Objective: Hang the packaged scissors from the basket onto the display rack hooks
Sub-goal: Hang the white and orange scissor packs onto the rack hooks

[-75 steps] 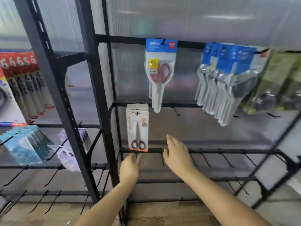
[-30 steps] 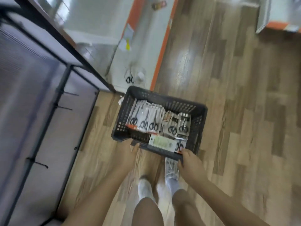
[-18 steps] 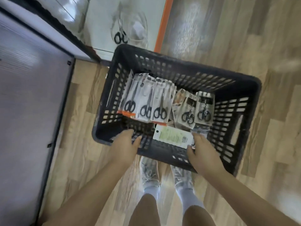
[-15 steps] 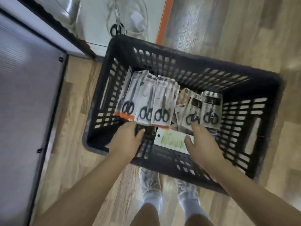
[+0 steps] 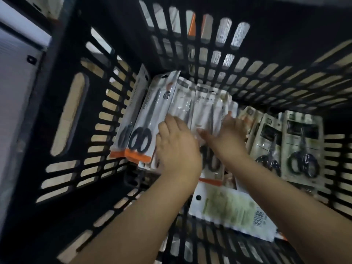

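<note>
The black slotted basket [image 5: 122,40] fills the view, and both my hands are down inside it. Several packaged scissors lean against its far wall. A pack with black-handled scissors and an orange strip [image 5: 144,121] stands at the left. My left hand [image 5: 177,149] lies on the packs beside it, fingers touching their fronts. My right hand [image 5: 230,136] holds the middle pack [image 5: 205,109], thumb across its front and fingers at its right edge. The hands hide most of that pack's scissors. The display rack hooks are out of view.
Smaller scissors packs [image 5: 302,145] stand at the basket's right side. A pack lying face down with a barcode [image 5: 228,208] sits near my right forearm. A pale panel of the rack [image 5: 15,92] runs along the left edge. Wooden floor shows through the slots.
My view turned from the rack down to the basket and closed in. Both hands moved from its near rim down inside, onto the leaning packs.
</note>
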